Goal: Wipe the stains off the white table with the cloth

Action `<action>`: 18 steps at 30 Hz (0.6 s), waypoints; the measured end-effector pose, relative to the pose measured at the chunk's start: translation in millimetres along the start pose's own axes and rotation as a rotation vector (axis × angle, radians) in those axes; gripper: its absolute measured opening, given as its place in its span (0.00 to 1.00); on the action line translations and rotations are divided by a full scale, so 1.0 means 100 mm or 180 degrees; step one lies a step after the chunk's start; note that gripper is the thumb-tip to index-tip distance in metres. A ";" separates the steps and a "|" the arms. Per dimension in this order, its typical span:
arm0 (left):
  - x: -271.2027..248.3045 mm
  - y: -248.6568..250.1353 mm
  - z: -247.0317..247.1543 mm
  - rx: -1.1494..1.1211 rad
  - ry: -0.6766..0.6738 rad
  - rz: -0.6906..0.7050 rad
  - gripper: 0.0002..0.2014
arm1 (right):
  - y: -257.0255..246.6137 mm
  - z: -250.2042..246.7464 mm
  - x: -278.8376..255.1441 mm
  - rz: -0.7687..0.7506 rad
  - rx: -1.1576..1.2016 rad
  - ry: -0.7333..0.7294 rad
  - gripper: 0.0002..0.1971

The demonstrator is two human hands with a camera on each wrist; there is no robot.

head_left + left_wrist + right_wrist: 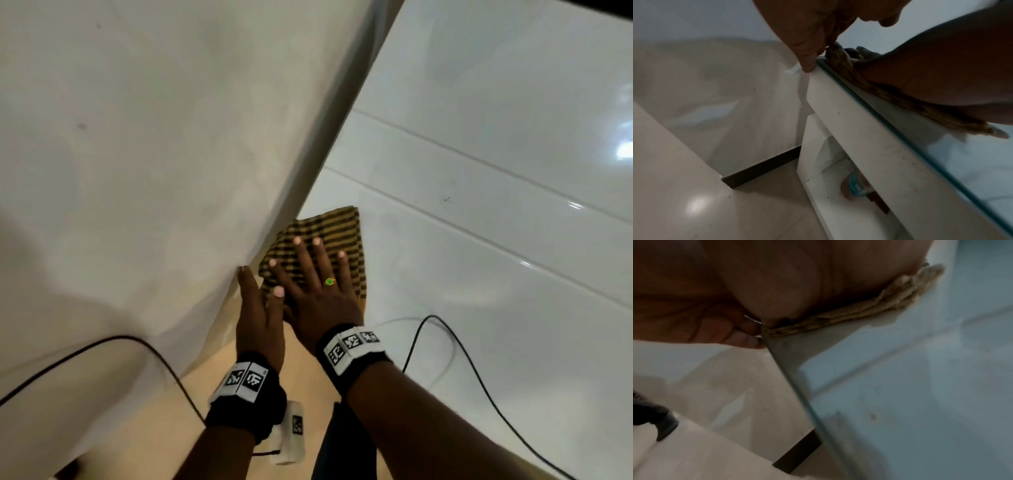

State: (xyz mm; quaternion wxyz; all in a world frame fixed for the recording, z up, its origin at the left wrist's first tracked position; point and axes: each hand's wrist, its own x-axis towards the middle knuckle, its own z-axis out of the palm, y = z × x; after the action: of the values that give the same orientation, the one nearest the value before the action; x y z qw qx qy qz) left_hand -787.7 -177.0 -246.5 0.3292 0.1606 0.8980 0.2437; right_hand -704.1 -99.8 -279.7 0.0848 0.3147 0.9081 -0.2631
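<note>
The white glass-topped table [479, 240] fills the right of the head view. A folded yellow-and-black striped cloth [329, 229] lies at its near left corner, against the wall. My right hand [318, 291] presses flat on the cloth with its fingers spread. The cloth [879, 305] shows squashed under the palm [777, 280] in the right wrist view. My left hand [255, 308] is straight-fingered beside the cloth. Its fingertips [807, 65] touch the table's corner edge [869, 138]. A small dark stain [446, 198] sits further out on the top, and a faint spot [872, 416] shows near the edge.
A white wall [137, 137] stands close on the left, meeting the table's corner. A black cable [462, 349] loops over the near part of the table; another [102, 346] runs along the wall. A round container [855, 185] sits on a shelf under the top.
</note>
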 end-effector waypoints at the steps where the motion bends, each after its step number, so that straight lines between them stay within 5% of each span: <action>1: 0.00 -0.01 0.01 0.0099 -0.0038 0.0120 0.36 | 0.02 0.02 -0.07 -0.0013 0.0023 0.0000 0.31; 6: -0.10 0.01 0.22 0.0831 -0.0294 0.0561 0.42 | 0.18 0.10 -0.53 0.0187 0.0186 0.0067 0.31; 12: -0.75 0.04 0.75 0.2131 -0.1096 0.1256 0.42 | 0.61 0.14 -1.29 0.0586 0.0336 0.0228 0.29; 18: -1.38 0.29 1.40 0.3405 -0.1358 0.2031 0.46 | 1.28 0.11 -2.21 0.1064 0.0420 0.0211 0.31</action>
State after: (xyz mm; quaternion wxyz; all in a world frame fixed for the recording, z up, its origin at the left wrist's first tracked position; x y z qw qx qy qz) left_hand -589.4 -167.9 -253.0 0.2864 0.6052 0.7186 -0.1878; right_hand -451.4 -137.0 -272.5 0.0766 0.4747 0.8261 -0.2938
